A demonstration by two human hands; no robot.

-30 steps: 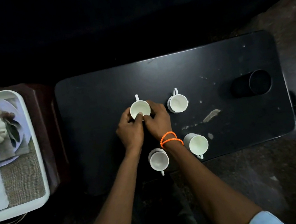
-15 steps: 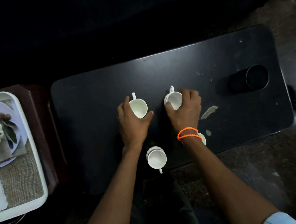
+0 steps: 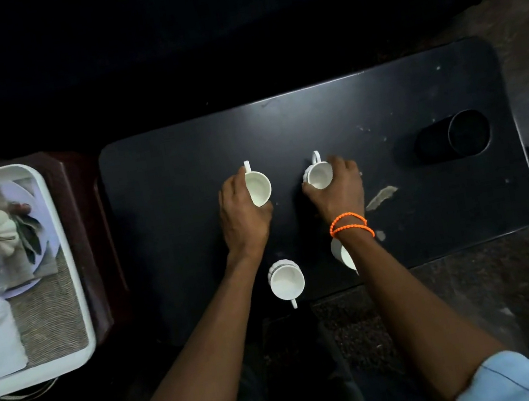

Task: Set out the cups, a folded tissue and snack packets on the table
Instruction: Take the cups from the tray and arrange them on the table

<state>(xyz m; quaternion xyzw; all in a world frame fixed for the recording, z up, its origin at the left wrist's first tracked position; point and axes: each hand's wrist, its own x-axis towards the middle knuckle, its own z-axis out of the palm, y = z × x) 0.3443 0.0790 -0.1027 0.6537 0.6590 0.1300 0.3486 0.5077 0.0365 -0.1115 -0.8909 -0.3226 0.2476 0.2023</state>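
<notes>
left hand (image 3: pixel 240 211) curling round far-left cup (image 3: pixel 258 188); right hand (image 3: pixel 337 188) gripping far-right cup (image 3: pixel 318 175) | 2 near cups standing free | cups likely light, rigid, breakable; taking by body or handle

Black cylinder (image 3: pixel 454 136) lying on its side; patterned plate (image 3: pixel 22 200) in tray (image 3: pixel 67 252).

The right forearm (image 3: pixel 380 265) hides most of the near-right cup (image 3: pixel 340 252); the tray (image 3: pixel 69 266) runs off left.
</notes>
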